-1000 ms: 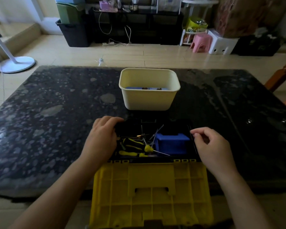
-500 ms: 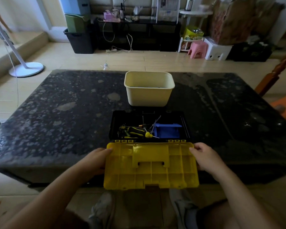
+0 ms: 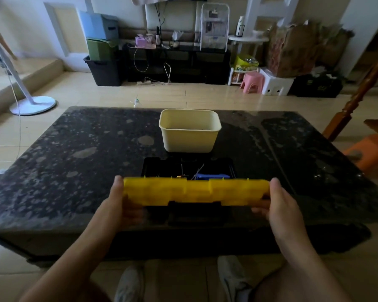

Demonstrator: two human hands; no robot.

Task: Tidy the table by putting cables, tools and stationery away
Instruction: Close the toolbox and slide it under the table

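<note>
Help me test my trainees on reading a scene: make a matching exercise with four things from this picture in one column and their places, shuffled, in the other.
Things:
1. yellow lid
2. cream tub
3. blue box
4. pink stool

Places:
a. on the floor beyond the table
b. inside the black toolbox
c. gripped at its ends by the left hand and right hand
d. on the table, just behind the black toolbox

Pairs: 1-c, 2-d, 3-b, 4-a
</note>
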